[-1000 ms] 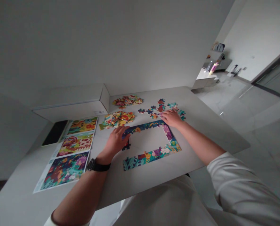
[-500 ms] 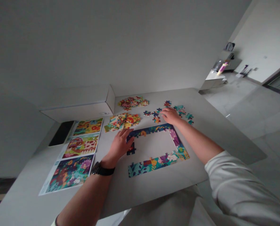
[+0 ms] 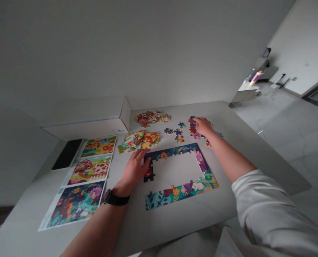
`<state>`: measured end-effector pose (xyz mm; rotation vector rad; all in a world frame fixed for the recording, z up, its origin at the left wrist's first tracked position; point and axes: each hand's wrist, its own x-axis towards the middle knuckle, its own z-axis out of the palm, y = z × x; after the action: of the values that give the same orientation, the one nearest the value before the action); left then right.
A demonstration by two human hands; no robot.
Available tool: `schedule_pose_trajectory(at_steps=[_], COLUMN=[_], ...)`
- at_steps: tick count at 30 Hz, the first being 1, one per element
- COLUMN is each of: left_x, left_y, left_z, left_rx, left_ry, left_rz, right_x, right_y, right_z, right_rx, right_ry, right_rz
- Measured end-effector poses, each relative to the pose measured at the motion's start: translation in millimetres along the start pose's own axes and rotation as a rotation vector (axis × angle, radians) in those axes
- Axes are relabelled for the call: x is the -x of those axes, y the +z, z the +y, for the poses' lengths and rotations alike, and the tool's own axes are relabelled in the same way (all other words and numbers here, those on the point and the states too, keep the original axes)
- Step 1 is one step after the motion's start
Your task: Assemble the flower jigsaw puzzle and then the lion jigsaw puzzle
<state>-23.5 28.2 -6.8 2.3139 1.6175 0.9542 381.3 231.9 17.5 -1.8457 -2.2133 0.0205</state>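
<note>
A partly joined jigsaw border [image 3: 185,148] lies flat on the table, with a gap in its lower left side. My left hand [image 3: 134,167] rests at its upper left corner, thumb and fingers spread, the thumb touching the dark edge pieces. Beyond the border, my right hand [image 3: 203,126] reaches over loose puzzle pieces [image 3: 192,128], its fingertips on the reddish ones. Its fingers look apart, and I make out nothing lifted in them. Under and behind this hand, some pieces are partly hidden. More loose blue and orange pieces [image 3: 178,132] lie to its left.
Two heaps of puzzle pieces, a yellowish pile [image 3: 141,139] and a reddish pile [image 3: 152,116], sit left of centre. A sheet with three printed pictures [image 3: 90,169] lies at left beside a black phone [image 3: 67,154]. Behind them stands a white box [image 3: 85,130] near the wall.
My right hand has moved to the right across the loose pieces, uncovering reddish and purple ones. My left hand stays at the border's corner. The view has shifted slightly.
</note>
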Motion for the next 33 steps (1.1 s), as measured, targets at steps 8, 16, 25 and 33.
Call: schedule_pose_trajectory(at_steps=[8,16,25,33], left_x=[-2,-1,-1,-1], left_y=[1.6,-1.1,0.2,-0.3], left_z=[-2,-5,-6,-6], left_rx=[0.029,0.037,0.026,0.026], left_ry=[-0.022,-0.039,-0.041,-0.032], left_rz=[-0.004,0.009,0.008,0.001], right_x=[-13,-14,0,0], right_y=[7,1,-8,-7], right_z=[12,23,50,36], right_rx=[0.080,-0.024,0.081,0.073], right_ry=[0.045,-0.034,0.067,0.040], right_rz=[-0.137,-0.037,-0.085,-0.097])
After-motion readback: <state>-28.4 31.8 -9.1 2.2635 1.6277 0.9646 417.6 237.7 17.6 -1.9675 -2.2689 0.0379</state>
